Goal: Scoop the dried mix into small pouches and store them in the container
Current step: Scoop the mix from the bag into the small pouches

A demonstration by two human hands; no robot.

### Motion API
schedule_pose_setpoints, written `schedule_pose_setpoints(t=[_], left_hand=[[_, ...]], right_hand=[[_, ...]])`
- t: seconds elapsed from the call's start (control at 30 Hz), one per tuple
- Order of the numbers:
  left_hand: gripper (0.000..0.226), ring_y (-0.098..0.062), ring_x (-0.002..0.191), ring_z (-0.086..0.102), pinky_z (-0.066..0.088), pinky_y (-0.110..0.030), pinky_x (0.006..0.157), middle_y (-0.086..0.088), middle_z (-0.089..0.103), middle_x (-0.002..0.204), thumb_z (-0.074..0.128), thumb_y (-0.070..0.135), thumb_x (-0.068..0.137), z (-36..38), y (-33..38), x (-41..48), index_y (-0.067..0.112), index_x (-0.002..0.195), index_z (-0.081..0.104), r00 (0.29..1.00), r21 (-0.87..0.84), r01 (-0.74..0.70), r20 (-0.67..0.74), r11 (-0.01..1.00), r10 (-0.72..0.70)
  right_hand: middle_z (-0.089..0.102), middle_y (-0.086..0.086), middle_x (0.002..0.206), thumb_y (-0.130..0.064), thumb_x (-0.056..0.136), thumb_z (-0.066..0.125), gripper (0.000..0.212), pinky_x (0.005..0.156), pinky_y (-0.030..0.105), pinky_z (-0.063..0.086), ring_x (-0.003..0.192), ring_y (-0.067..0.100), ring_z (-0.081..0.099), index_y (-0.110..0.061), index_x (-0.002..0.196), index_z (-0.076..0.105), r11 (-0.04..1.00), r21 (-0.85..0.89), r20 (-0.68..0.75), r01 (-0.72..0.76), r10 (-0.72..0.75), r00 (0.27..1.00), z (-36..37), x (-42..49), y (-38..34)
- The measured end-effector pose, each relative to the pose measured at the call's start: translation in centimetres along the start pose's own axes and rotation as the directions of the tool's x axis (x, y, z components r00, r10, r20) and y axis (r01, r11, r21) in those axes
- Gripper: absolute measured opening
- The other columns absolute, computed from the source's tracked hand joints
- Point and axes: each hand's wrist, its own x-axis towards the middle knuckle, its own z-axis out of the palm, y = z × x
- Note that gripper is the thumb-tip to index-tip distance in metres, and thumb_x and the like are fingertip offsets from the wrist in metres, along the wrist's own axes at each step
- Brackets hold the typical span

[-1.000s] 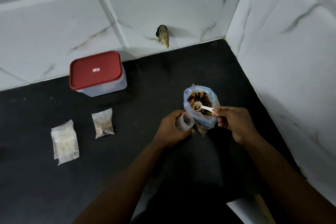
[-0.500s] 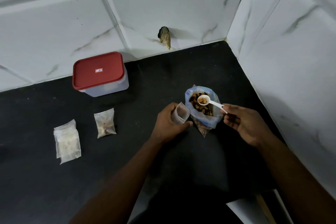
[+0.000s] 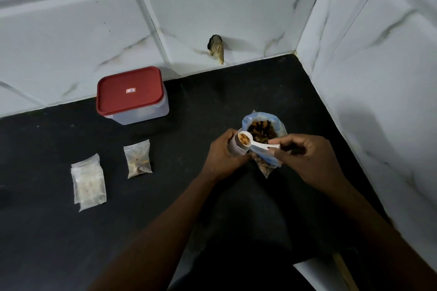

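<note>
The right hand pinches the spoon by its handle, the loaded bowl over the mouth of the small pouch gripped by the left hand, beside the mix bag. The handle runs rightward, so a wrist roll should empty it

Counter reads black, matt, faintly speckled like stone, w/ glossy white marble-look tiles up at 12 and 3 o'clock. At 10 o'clock the container is frosted translucent plastic under a smooth red plastic lid; at 9, the pouch stack and filled pouch are thin clear film, slightly crinkled. Centre: scoop smooth white plastic, open pouch clear film, big bag bluish clear plastic, wrinkled, dried mix rough, dull brown-orange.
</note>
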Motion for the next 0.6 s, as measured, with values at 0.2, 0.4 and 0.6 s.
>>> schedule_pose_setpoints(t=[0.2,0.4,0.6], left_hand=[[0.034,-0.004,0.091,0.068,0.055,-0.02,0.079,0.018,0.07,0.094,0.088,0.006,0.075,0.6,-1.0,0.2,0.024,0.094,0.065,0.998,-0.016,-0.046,-0.043,0.999,0.046],[0.042,-0.008,0.1,0.071,0.06,-0.036,0.089,0.005,0.073,0.105,0.09,0.016,0.074,0.6,-1.6,0.4,0.021,0.108,0.066,1.0,-0.028,-0.016,-0.024,0.999,0.016],[0.043,-0.005,0.099,0.069,0.058,-0.026,0.085,0.007,0.072,0.106,0.09,0.027,0.074,0.6,-1.8,0.5,0.023,0.108,0.065,1.0,0.033,0.025,-0.016,0.999,-0.025]], right_hand=[[0.074,0.002,0.099,-0.012,0.08,0.073,0.018,0.088,0.013,0.053,0.094,0.005,0.068,-0.007,0.096,0.077,0.897,-0.273,-0.063,0.348,-0.378,0.924,1.2,-0.6,0.8],[0.073,-0.009,0.097,-0.016,0.08,0.078,0.016,0.08,0.013,0.055,0.092,0.001,0.07,-0.011,0.095,0.078,0.968,-0.128,-0.171,0.216,-0.237,0.956,1.4,-1.0,1.0],[0.078,0.002,0.094,-0.009,0.085,0.078,0.019,0.075,0.037,0.061,0.087,0.023,0.076,-0.016,0.104,0.077,0.875,0.436,-0.179,-0.209,0.311,0.933,1.1,-0.2,2.1]])
